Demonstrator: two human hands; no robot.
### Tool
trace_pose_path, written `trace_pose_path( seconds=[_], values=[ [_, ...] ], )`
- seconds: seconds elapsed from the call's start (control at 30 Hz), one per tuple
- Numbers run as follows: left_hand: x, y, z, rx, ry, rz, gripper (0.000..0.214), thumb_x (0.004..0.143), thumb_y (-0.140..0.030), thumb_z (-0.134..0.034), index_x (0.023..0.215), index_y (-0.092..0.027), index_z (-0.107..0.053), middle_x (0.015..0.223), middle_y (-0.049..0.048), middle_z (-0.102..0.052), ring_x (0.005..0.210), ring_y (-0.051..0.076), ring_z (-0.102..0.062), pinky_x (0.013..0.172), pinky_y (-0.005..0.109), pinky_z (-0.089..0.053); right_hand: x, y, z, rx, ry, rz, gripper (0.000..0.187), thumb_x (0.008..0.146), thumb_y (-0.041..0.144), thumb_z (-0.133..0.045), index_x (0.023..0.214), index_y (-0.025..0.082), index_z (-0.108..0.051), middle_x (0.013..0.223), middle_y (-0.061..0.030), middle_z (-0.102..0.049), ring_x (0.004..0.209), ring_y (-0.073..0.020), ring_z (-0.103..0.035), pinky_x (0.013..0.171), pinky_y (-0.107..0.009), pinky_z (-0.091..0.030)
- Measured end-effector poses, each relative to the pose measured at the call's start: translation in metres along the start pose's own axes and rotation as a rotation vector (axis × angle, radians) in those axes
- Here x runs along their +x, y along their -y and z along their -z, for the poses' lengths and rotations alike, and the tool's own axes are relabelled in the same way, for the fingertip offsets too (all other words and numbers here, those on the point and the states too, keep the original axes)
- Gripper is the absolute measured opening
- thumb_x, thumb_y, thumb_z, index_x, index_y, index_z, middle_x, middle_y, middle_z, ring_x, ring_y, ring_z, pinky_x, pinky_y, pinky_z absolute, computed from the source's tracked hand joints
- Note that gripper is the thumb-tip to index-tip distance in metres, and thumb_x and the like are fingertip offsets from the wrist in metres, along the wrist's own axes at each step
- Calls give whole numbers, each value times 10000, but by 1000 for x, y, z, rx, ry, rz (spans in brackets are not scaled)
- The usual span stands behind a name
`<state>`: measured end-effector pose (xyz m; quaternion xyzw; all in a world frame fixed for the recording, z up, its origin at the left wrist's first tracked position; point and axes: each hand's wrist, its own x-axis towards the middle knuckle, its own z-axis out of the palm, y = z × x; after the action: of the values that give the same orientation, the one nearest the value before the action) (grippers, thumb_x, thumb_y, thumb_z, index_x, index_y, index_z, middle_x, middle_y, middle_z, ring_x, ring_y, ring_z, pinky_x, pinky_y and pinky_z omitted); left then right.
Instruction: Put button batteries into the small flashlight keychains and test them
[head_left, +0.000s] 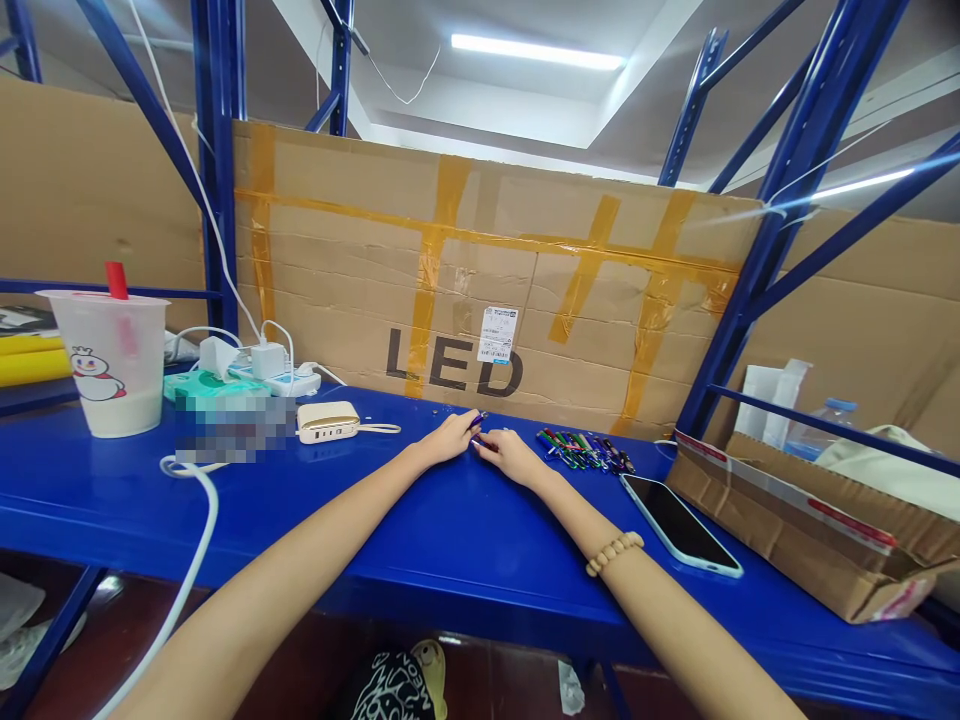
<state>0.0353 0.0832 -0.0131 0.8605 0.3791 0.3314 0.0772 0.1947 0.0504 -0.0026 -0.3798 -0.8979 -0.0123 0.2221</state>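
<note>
Blue shelf [225, 520], pen [475, 420] in left hand [448, 438]

The shelf top [247, 530] is glossy blue; the cardboard panel [337, 200] is brown, crossed by orange tape [429, 300]; the small tubes [585, 450] right of centre are green, red and purple.

The desk [465, 520] runs across the lower frame, with a cardboard sheet [360, 260] standing along its far edge. At the left end sits a cup [109, 365], and to its right a power strip [274, 380] lies just beyond a tissue pack [202, 385], with a power bank [328, 421] in front of the strip. Mid-desk, the left grip [450, 438] and right grip [512, 456] lie side by side, nearly touching, with a pile of pens [585, 450] just right of them. Nearer the desk's front edge lies a phone [679, 525], and at the lower right of the frame a cardboard box [810, 520] rests on the desk
</note>
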Motion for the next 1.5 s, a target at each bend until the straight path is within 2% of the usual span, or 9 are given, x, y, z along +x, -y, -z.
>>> trace_pose_path(
  seconds=[0.17, 0.3, 0.37, 0.5, 0.6, 0.87, 1.13, 1.5],
  values=[
    [3, -5, -1, -25, -67, 5, 129, 868, -210, -347, 766, -187, -424, 727, 6, -542, 666, 135, -504, 588, 230, -338, 2, -2, -1, -19, -110, -46, 241, 852, 177, -443, 630, 151, -533, 575, 24, -443, 537, -87, -384, 535, -204, -249],
    [2, -10, 3, -24, -129, 86, 172, 853, -262, -370, 710, -182, -422, 657, -13, -517, 606, 118, -476, 566, 225, -328, 2, -3, 4, -32, -175, -93, 241, 861, 187, -421, 647, 156, -525, 586, 20, -419, 542, -96, -381, 533, -208, -247],
    [-1, -13, 8, 6, -148, 139, 205, 836, -304, -388, 681, -180, -438, 646, -9, -533, 595, 122, -485, 554, 228, -327, 0, -2, 8, -55, -252, -134, 246, 876, 207, -390, 680, 161, -531, 593, 15, -415, 548, -106, -391, 531, -214, -248],
    [-9, -19, 16, 197, -46, 205, 203, 794, -273, -402, 629, -181, -476, 634, 12, -572, 617, 154, -544, 535, 233, -323, -1, 3, 12, -126, -417, -180, 235, 890, 232, -370, 758, 171, -554, 628, 3, -439, 572, -117, -428, 534, -216, -260],
    [-11, -23, 17, 307, 43, 178, 177, 803, -251, -392, 694, -185, -516, 691, 26, -614, 690, 177, -596, 549, 227, -354, 1, 8, 9, -165, -418, -188, 213, 888, 227, -381, 794, 170, -564, 659, -5, -469, 593, -121, -458, 534, -215, -267],
    [-10, -37, 16, 476, 108, 143, 236, 877, -257, -328, 1008, -183, -510, 916, 82, -661, 881, 229, -626, 686, 282, -448, 1, 11, 2, -180, -341, -236, 181, 877, 221, -412, 782, 172, -558, 692, -15, -518, 606, -124, -488, 519, -213, -260],
    [-8, -43, 14, 570, 108, 206, 235, 888, -237, -322, 1032, -153, -488, 936, 114, -660, 893, 237, -630, 720, 307, -458, 2, 10, 2, -98, -437, -326, 249, 873, 229, -381, 683, 173, -532, 608, -5, -488, 547, -120, -443, 508, -217, -245],
    [-7, -43, 13, 589, 105, 194, 247, 890, -224, -316, 1057, -130, -472, 964, 138, -649, 904, 257, -625, 730, 331, -461, 4, 7, -3, -1, -516, -306, 270, 861, 274, -388, 662, 173, -540, 566, 3, -482, 532, -118, -418, 511, -218, -248]
  ],
)
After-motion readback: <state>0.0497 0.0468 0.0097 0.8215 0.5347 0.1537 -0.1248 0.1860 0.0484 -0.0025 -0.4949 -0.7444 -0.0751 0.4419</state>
